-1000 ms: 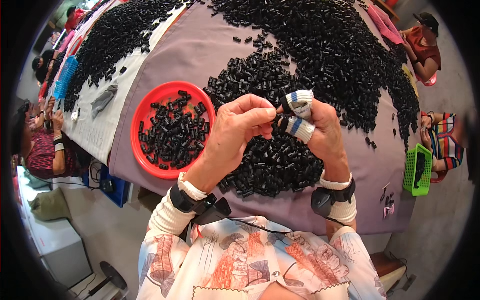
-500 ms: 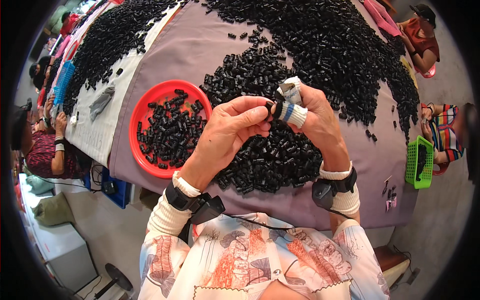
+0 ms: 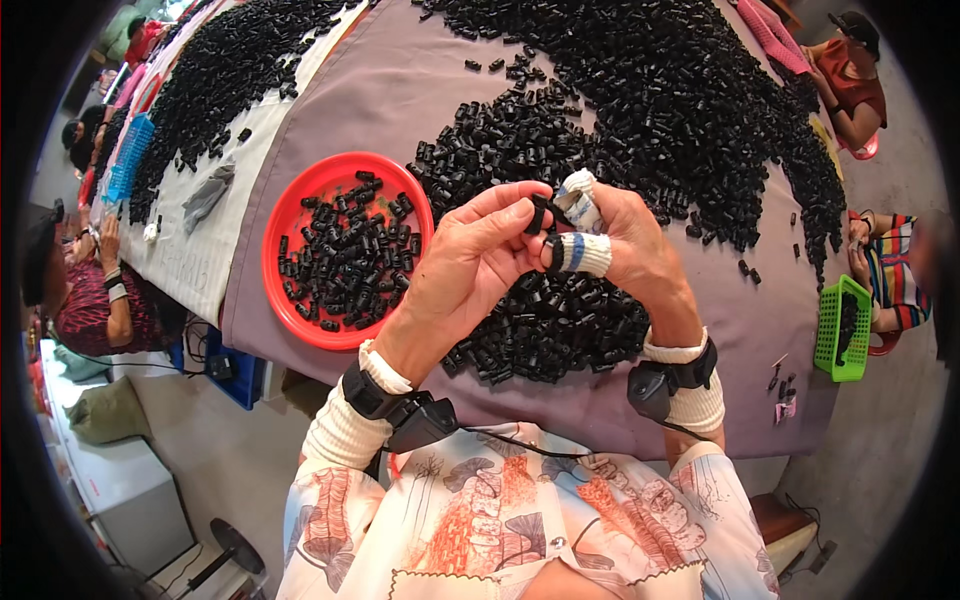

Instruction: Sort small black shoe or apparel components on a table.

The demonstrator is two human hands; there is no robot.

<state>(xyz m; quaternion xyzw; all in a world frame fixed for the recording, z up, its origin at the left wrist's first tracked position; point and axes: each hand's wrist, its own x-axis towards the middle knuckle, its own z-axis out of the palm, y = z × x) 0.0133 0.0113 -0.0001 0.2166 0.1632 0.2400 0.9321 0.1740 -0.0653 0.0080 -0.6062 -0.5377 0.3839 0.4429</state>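
Observation:
Above a heap of small black plastic parts (image 3: 565, 325), my two hands meet at chest height. My left hand (image 3: 455, 255) pinches one small black plastic part (image 3: 537, 214) between thumb and forefinger. Close against it is my right hand (image 3: 630, 235), its thumb and forefinger wrapped in white knit sleeves with blue stripes. Those wrapped fingers curl in around the part's right side. Something dark shows between them, too small and too covered to name. To the left of my left hand, a round red tray (image 3: 276, 285) holds many similar black parts.
A larger spread of black parts (image 3: 690, 110) covers the far side of the purple cloth (image 3: 735, 330). At the right edge stands a green basket (image 3: 828, 340); people work on both sides. A grey cloth (image 3: 207, 197) and a blue basket (image 3: 130, 160) are at left.
The wrapped thumb and forefinger of my right hand have spread further apart at the part. My left hand keeps its pinch, and the view has shifted slightly.

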